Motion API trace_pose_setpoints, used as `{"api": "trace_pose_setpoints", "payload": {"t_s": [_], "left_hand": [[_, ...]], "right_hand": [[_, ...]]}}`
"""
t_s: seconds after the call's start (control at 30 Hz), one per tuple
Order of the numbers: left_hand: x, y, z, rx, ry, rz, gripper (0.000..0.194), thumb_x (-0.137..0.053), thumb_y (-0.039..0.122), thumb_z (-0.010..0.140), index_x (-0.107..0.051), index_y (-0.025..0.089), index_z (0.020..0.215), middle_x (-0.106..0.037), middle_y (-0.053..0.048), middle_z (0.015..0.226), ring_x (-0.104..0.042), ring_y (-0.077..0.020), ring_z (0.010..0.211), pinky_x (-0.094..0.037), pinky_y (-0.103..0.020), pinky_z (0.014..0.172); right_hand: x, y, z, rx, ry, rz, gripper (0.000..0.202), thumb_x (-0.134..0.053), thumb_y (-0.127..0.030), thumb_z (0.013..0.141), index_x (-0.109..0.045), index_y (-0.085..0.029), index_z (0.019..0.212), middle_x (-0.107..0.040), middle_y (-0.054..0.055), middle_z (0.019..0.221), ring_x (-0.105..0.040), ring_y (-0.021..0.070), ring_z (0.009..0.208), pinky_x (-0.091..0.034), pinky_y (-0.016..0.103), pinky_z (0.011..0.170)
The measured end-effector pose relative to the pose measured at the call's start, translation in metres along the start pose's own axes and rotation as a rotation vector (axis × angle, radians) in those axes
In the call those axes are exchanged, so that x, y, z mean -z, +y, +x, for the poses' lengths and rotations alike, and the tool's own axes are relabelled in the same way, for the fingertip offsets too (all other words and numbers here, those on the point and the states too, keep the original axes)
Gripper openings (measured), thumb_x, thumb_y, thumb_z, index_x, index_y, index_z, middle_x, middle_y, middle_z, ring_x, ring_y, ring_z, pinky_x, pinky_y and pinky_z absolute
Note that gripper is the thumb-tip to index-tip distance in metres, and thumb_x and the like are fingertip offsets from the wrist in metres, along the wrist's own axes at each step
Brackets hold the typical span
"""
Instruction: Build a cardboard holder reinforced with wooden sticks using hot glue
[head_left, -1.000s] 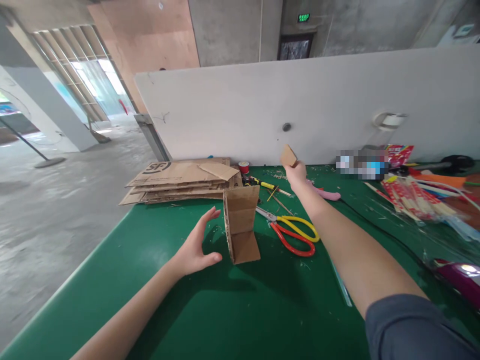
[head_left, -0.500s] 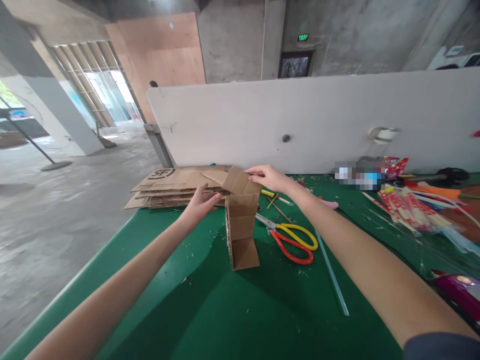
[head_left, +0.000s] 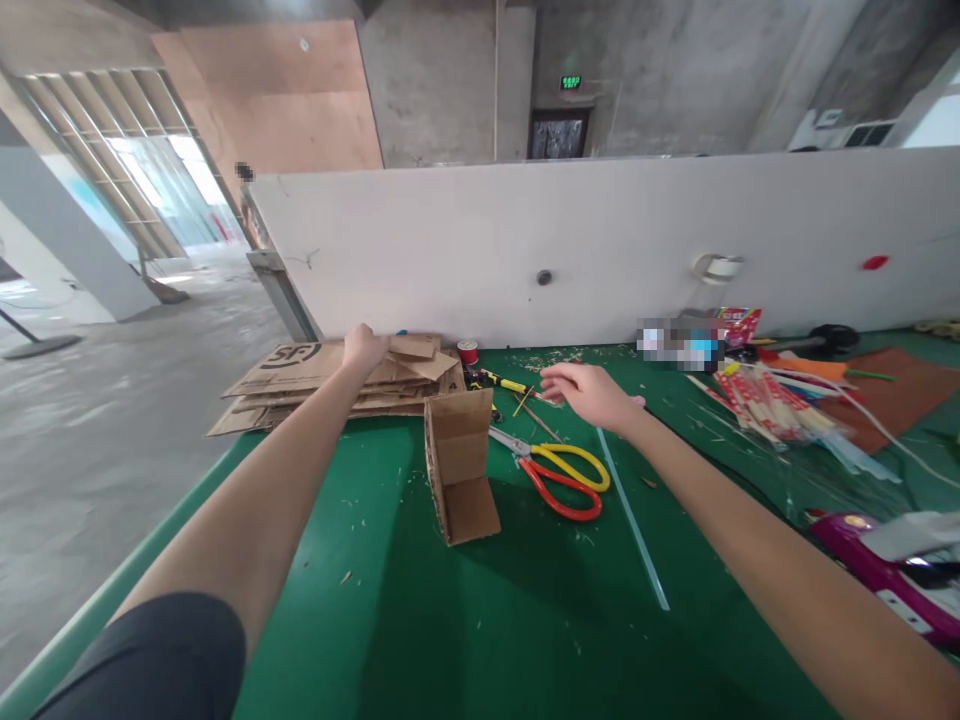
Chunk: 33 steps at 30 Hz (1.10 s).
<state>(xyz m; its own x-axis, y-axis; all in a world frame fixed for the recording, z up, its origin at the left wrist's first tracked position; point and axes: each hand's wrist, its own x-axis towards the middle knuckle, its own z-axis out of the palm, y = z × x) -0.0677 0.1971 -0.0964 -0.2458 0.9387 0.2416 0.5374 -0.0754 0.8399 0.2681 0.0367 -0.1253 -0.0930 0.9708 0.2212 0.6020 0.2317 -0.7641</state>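
Note:
My left hand (head_left: pixel 365 350) is over the stack of flattened cardboard (head_left: pixel 330 385) at the back left, closed on a small cardboard piece (head_left: pixel 412 347) that sticks out to its right; its fingertips are mostly hidden. My right hand (head_left: pixel 589 392) hovers above the table to the right, its fingers loosely stretched and nothing in them. Between the two arms a folded cardboard form (head_left: pixel 461 440) stands upright, open toward me, with neither hand touching it. Scissors (head_left: pixel 559 475) with one red and one yellow handle lie just right of it.
A translucent stick (head_left: pixel 637 530) lies right of the scissors. Farther back are a small red-and-white spool (head_left: pixel 467 351) and a yellow-handled tool (head_left: pixel 506 383). Packaged sticks (head_left: pixel 772 400) and a purple device (head_left: pixel 870 570) lie at the right. A white panel (head_left: pixel 465 250) bounds the table's back.
The cardboard piece on top of the upright form has come off it. My left hand has reached forward to the stack; my right hand has drawn away to the right. The view has shifted right.

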Motion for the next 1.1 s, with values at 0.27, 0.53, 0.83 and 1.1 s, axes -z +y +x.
{"api": "trace_pose_setpoints", "payload": {"t_s": [0.27,0.53,0.83,1.1], "left_hand": [[0.005,0.018,-0.049,-0.226,-0.009,-0.088,0.043,-0.041,0.051,0.089,-0.053,0.017,0.115,-0.058,-0.017,0.122,-0.054,-0.0296,0.117,-0.045,-0.048,0.095],[0.08,0.051,-0.19,-0.769,-0.692,-0.076,0.097,-0.071,0.059,0.065,-0.024,0.032,0.146,-0.032,-0.008,0.15,-0.03,-0.0363,0.137,-0.029,-0.053,0.112],[0.053,0.007,-0.212,-0.566,-0.686,0.026,0.122,-0.08,0.046,0.062,0.006,0.034,0.148,-0.019,-0.011,0.155,-0.02,-0.0397,0.14,-0.036,-0.055,0.106],[0.04,-0.009,-0.204,-0.614,-0.559,-0.104,0.12,-0.082,0.046,0.059,-0.003,0.032,0.148,-0.019,-0.012,0.154,-0.021,-0.0374,0.14,-0.027,-0.054,0.111]], "right_hand": [[0.01,-0.007,-0.064,-0.077,-0.094,-0.456,0.05,-0.037,-0.055,0.09,-0.069,-0.021,0.072,-0.063,0.002,0.056,-0.064,0.0201,0.059,-0.049,0.038,0.073],[-0.024,0.007,-0.113,0.126,-0.308,-0.645,0.059,-0.034,-0.058,0.09,-0.043,-0.027,0.139,-0.043,0.007,0.144,-0.045,0.0308,0.125,-0.043,0.047,0.096],[-0.002,0.028,-0.117,-0.076,-0.251,-0.692,0.065,-0.031,-0.062,0.089,-0.042,-0.023,0.139,-0.052,0.01,0.136,-0.053,0.0303,0.118,-0.048,0.043,0.089],[0.015,0.035,-0.102,-0.183,-0.079,-0.877,0.052,-0.025,-0.046,0.094,-0.053,-0.017,0.128,-0.067,0.013,0.111,-0.064,0.0307,0.099,-0.049,0.04,0.076]]}}
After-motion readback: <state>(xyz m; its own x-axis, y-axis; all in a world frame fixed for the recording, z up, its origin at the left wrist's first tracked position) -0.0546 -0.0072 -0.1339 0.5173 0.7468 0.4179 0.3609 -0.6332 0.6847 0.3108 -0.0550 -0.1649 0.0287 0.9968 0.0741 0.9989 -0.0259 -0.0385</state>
